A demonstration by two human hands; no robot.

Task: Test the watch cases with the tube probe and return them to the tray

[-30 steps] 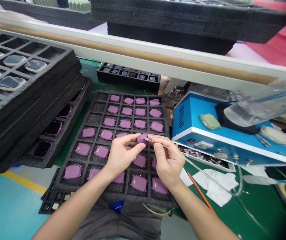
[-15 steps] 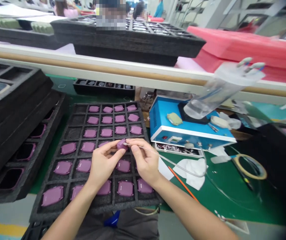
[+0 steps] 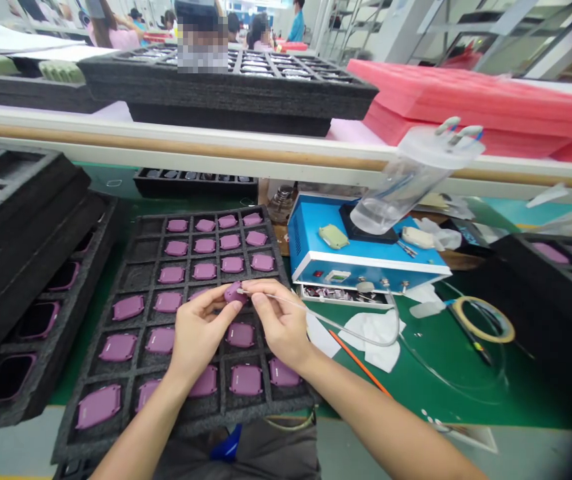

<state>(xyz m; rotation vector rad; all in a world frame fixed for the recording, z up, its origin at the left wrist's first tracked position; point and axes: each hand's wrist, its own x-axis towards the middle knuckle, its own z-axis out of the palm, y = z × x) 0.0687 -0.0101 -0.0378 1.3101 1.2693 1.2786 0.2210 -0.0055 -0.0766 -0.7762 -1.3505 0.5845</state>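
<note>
Left hand (image 3: 201, 327): nearly closed, thumb + index pinching a mauve rounded-square piece (image 3: 233, 292) by its edges, other fingers loosely curled. Right hand (image 3: 279, 317): thumb + fingertips shut on a thin clear tube (image 3: 316, 319) w/ a fine tip (image 3: 241, 291), tip right at the piece's edge; actual contact too small to tell. Piece up in the air over the black foam tray (image 3: 201, 215), w/ more mauve pieces sitting in the cells below.

For a clean, steady pinch: keep both hands close, fingers nearly touching, wrists low. Only a short length of tube past the fingers, so less wobble at the tip. Slack looping off to the right toward the blue bench unit (image 3: 311, 233), so no drag on the fingertips. Light grip on the piece, edges only, no thumb across the face.

Vs 1 s earlier: same 2-hand pinch, same piece, tip at the same edge. View tilted up + back: tray lower and smaller in frame, much more of the room in shot, incl. co-workers (image 3: 291, 20) far off, pink foam sheets (image 3: 466, 100), and a tape roll (image 3: 483, 320) on the green bench mat (image 3: 466, 393).
</note>
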